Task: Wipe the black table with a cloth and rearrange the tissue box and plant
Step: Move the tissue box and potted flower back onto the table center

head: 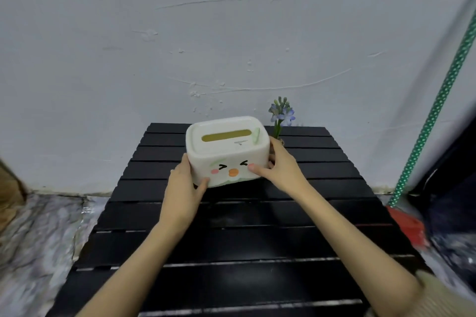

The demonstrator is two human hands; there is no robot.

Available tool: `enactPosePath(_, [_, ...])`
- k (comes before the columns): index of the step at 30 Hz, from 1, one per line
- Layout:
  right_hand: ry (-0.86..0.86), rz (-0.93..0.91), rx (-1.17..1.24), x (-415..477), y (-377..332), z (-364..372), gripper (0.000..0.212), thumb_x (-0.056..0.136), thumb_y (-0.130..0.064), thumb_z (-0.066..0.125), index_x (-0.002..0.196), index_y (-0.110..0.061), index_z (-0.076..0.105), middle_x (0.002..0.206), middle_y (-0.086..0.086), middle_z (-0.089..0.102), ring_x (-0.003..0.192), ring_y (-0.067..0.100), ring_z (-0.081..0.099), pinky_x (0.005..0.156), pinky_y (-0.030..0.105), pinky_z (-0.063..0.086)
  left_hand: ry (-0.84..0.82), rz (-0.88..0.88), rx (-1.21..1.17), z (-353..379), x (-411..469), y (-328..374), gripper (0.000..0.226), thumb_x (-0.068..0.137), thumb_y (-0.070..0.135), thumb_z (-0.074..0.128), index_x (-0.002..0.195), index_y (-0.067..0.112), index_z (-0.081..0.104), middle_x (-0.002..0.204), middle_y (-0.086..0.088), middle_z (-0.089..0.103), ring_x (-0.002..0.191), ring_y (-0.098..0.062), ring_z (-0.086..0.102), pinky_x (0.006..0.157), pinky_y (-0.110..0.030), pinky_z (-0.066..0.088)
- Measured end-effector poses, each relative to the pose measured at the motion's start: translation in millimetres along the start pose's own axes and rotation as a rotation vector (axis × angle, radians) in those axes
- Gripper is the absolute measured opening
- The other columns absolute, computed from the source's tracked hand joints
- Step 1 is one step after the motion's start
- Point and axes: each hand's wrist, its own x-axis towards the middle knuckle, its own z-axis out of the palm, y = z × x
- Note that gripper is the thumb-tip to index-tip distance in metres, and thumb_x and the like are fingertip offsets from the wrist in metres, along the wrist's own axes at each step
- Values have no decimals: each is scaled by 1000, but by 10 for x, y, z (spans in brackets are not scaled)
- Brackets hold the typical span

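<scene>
A white tissue box point(226, 148) with a cartoon face on its front and a slot in its lid sits over the far middle of the black slatted table point(231, 244). My left hand point(184, 188) grips its left lower corner, and my right hand point(277, 168) grips its right side. Whether the box rests on the table or is slightly lifted I cannot tell. Behind the box to the right stands a small plant point(281, 114) with blue-purple flowers; its pot is mostly hidden by the box and my right hand. No cloth is in view.
A pale wall point(231, 33) rises directly behind the table. A green dotted pole point(438, 100) leans at the right, with a red object point(409, 226) at its foot beside the table's right edge. Grey mottled floor point(38, 239) lies to the left.
</scene>
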Motion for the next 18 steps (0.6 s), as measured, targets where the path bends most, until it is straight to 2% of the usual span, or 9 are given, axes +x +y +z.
enactPosePath(4, [-58,13,-11,-377,-61,-54,76,71,-24,75,134,-28,33,134,-1,49,121,18,49,103,41,44,-10,-52,-19,-67,-525,120,47,84,21,58,127,19,38,105,1,58,98,-23,56,94,-47,47])
enactPosePath(7, [-85,13,-20,-581,-70,-48,74,71,-22,76,132,-28,35,132,-2,51,119,18,51,101,44,46,-20,-61,-3,-103,-795,130,51,84,18,60,128,18,36,105,2,58,96,-16,52,99,-47,43])
enactPosePath(10, [-105,36,10,-720,-37,-17,75,70,-22,76,132,-29,35,130,-4,52,119,17,51,101,42,47,-36,-77,18,-130,-946,110,57,83,19,60,132,17,32,111,-1,57,105,-20,50,93,-38,44])
enactPosePath(12, [-112,54,45,-775,-4,3,73,71,-21,76,130,-32,36,122,-14,52,119,14,50,99,34,47,-51,-84,21,-144,-991,88,60,84,18,59,136,18,29,115,-1,56,109,-20,48,89,-32,43])
enactPosePath(14, [-127,76,67,-806,16,5,71,72,-21,75,130,-35,36,114,-23,48,116,9,47,94,24,44,-57,-84,8,-166,-1026,62,60,86,15,56,138,20,27,121,0,54,115,-19,48,94,-32,42])
enactPosePath(18, [-196,102,73,-823,75,-77,63,81,-27,66,133,-34,33,130,-13,47,118,7,47,83,11,44,-50,-119,-1,-222,-1124,-90,58,88,9,52,140,18,27,142,-2,42,132,-19,38,109,-36,33])
